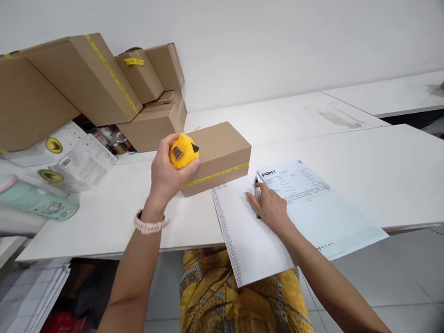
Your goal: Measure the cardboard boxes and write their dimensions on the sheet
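My left hand point(166, 169) is raised and closed around a yellow tape measure point(183, 151) with a black button. Its blade is not drawn out. Behind and below it, a closed cardboard box point(221, 154) with a yellow tape strip along its side stands on the table. My right hand point(271, 206) rests on a spiral notebook point(247, 244), thumb and fingers around a dark pen point(257, 182) lying on the blank page. Under the right wrist, a printed paper sheet point(320, 216) lies on the notebook's right side, overhanging the table's front edge.
Several cardboard boxes point(93, 79) are stacked at the back left against the wall. Near them stand a white carton with avocado pictures point(85, 160) and a tilted mint-green bottle point(35, 196). The white table point(373, 179) extends right, with a grey stain point(339, 118) towards the back.
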The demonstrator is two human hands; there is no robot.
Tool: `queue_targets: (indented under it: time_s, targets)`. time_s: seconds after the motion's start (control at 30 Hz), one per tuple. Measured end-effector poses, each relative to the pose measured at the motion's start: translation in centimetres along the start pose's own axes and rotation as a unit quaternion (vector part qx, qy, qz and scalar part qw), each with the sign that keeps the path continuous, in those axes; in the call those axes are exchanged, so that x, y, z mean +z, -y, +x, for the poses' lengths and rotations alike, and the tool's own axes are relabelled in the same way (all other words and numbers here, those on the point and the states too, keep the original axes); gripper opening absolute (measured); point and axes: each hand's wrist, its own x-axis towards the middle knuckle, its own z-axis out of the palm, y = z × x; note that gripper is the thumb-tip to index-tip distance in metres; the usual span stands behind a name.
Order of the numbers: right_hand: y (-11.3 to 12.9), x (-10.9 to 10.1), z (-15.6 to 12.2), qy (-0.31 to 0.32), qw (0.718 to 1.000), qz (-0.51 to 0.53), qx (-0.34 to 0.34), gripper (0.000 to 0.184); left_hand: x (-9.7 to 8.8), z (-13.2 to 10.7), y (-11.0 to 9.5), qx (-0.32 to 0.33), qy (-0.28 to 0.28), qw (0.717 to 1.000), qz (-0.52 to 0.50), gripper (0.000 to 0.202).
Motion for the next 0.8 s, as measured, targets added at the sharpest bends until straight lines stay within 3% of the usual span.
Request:
queue_targets:
  time_s: [0.1,0.23,0.33,0.4,0.43,0.47,0.53,0.6,0.63,0.73,0.8]
  targets:
    - [0.5,0.0,-0.2,0.010,1.000,-0.023,-0.004,0.034,1.7,2.7,1.8,-0.002,0.044,0.994,0.104,0.061]
    - [0.7,-0.6,0.0,0.037,0.998,-0.053,-0.027,0.035,3.3,3.6,3.8,0.006,0.086,0.984,0.153,0.049]
    - [0.3,-1.3,0.1,0.064,0.997,-0.032,-0.040,0.039,3.6,2.7,4.0,0.052,0.017,0.989,0.137,0.055]
    - [-0.5,-2.0,-0.4,0.059,0.994,0.082,-0.034,0.039,3.7,0.9,3.7,0.104,-0.042,0.989,0.096,0.049]
    - [-1.0,-2.5,-0.8,0.051,0.984,0.166,-0.030,0.039,3.8,-0.5,3.6,0.133,-0.044,0.988,0.070,0.041]
    - [-1.6,-3.0,-1.4,0.043,0.966,0.254,-0.024,0.037,4.1,-2.0,3.5,0.162,-0.016,0.986,0.045,0.033]
    - [-2.6,-4.4,-2.8,0.036,0.916,0.399,-0.025,0.034,4.8,-5.3,3.8,0.215,0.137,0.967,0.002,0.019]
    - [-3.1,-5.8,-4.3,0.025,0.889,0.456,-0.027,0.028,5.8,-8.1,4.8,0.224,0.275,0.935,-0.023,0.014]
    - [-3.2,-6.3,-5.0,0.013,0.891,0.454,-0.026,0.025,6.3,-9.1,5.5,0.214,0.315,0.924,-0.032,0.016]
    - [-2.5,-7.2,-6.1,-0.064,0.910,0.408,-0.016,0.025,7.7,-10.7,7.9,0.175,0.353,0.918,-0.051,0.027]
    - [-1.5,-7.1,-5.9,-0.126,0.906,0.403,0.007,0.031,8.4,-11.0,9.1,0.178,0.369,0.910,-0.055,0.036]
